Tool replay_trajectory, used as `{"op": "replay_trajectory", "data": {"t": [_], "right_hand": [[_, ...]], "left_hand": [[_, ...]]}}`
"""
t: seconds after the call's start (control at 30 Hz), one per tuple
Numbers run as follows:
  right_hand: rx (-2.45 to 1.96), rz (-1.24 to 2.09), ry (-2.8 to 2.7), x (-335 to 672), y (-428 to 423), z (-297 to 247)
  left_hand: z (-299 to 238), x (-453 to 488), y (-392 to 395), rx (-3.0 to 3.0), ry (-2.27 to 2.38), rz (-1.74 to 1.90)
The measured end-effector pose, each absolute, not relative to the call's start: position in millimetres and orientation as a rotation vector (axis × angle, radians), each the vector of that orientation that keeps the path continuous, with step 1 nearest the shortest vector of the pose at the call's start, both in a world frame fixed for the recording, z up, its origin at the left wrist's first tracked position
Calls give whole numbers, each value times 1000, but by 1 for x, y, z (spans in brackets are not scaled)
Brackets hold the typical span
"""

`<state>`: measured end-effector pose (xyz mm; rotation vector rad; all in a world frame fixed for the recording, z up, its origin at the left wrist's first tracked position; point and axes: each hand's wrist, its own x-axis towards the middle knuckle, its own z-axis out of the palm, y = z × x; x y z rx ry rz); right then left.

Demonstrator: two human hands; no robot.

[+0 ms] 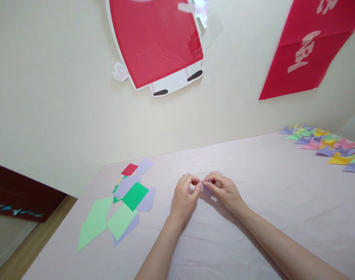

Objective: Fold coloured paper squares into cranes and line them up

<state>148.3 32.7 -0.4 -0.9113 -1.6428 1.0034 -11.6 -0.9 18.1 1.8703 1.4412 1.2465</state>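
My left hand [186, 196] and my right hand [224, 191] meet above the middle of the cloth-covered table [253, 233]. Between their fingertips is a small folded piece of purple paper [207, 190], mostly hidden by the right fingers. The left thumb and forefinger pinch its left tip. My right thumb and fingers are closed on the other side of it. What shape the fold has cannot be made out.
Loose paper sheets lie on the left: light green [95, 219], dark green [135, 196], red [130, 169] and purple [145, 166]. Several rows of folded coloured paper pieces [339, 158] stand at the far right. A wall [63, 97] with red decorations [160, 42] rises behind the table.
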Motion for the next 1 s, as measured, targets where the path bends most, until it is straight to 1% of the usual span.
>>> {"op": "replay_trajectory", "data": {"t": [0.37, 0.53, 0.83, 1.0], "right_hand": [[-904, 999, -1616, 150, 33, 0], [-892, 1089, -1548, 150, 36, -6], [-924, 1250, -1467, 148, 35, -5], [-921, 1289, -1423, 147, 35, -2]], "left_hand": [[18, -9, -2, 1848, 1422, 1202], [14, -5, -3, 1792, 1433, 1169], [8, 2, -3, 1566, 1402, 1283], [5, 4, -3, 1493, 1362, 1192]]}}
